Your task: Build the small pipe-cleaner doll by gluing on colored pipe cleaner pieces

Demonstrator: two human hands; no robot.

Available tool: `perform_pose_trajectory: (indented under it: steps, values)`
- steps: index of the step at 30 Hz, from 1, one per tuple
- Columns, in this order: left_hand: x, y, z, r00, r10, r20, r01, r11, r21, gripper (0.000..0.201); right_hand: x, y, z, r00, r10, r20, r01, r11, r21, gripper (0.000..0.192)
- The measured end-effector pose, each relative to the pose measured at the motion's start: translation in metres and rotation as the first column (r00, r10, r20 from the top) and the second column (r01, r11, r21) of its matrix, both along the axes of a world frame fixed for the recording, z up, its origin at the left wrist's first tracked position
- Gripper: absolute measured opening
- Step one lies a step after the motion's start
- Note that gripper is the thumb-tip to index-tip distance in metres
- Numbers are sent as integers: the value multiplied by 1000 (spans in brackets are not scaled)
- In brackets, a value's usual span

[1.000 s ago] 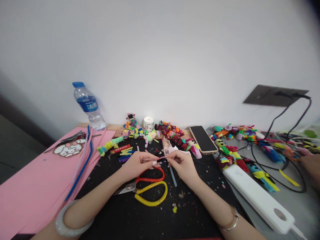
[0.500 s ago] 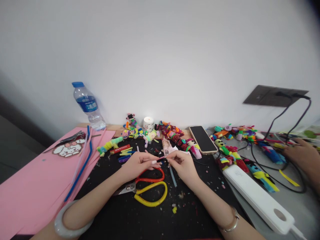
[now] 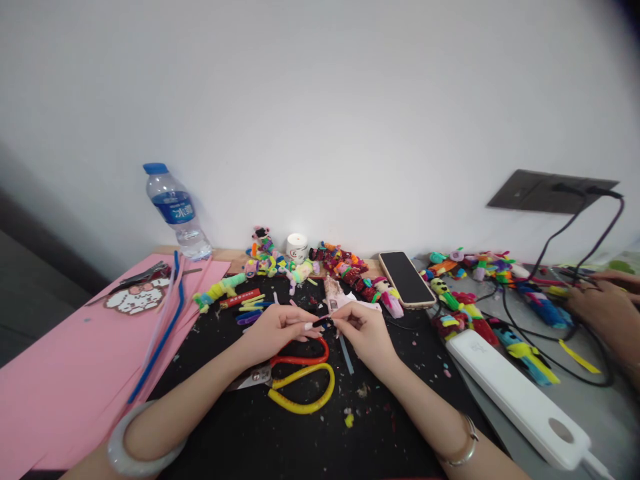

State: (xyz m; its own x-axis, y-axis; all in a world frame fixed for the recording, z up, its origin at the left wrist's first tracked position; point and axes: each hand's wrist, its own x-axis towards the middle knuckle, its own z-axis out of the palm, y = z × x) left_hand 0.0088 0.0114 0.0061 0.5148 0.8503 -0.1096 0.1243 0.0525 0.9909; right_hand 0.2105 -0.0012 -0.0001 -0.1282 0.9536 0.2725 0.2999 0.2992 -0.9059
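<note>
My left hand (image 3: 280, 329) and my right hand (image 3: 361, 331) meet over the black mat (image 3: 240, 440). Pinched between their fingertips is a short black fuzzy piece (image 3: 323, 321), which looks like pipe cleaner; the fingers partly hide it. Below my left hand lies a pair of scissors (image 3: 301, 389) with one red and one yellow handle loop. Just beyond my right hand is a pale pink hot glue gun (image 3: 334, 291), partly covered, and a translucent glue stick (image 3: 347, 355) shows between the hands.
Fuzzy pipe-cleaner dolls (image 3: 387, 297) line the wall side, near a phone (image 3: 407, 279) and a white cup (image 3: 297, 247). Left are pink sheets (image 3: 65, 373) and a water bottle (image 3: 176, 212). At right lie a white power strip (image 3: 520, 400), black cables and another person's hands (image 3: 600, 303).
The small piece between my fingertips has turned slightly and shows darker now. At right, a second hand of the other person has come into view.
</note>
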Motion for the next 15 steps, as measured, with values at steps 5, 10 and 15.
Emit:
perform_pose_trajectory:
  steps: [5,10,15]
  values:
    - [-1,0,-2,1000,-7,16,7,1000,-5,32,-1,0,1,1000,1,11,-1,1000,8,9]
    - [-1,0,-5,997,5,71,-4,1000,-15,34,-1,-1,-1,1000,-19,16,18,999,42,8]
    - [2,-1,-3,998,59,24,-59,998,33,27,-1,-2,-1,999,-20,-46,21,1000,17,8]
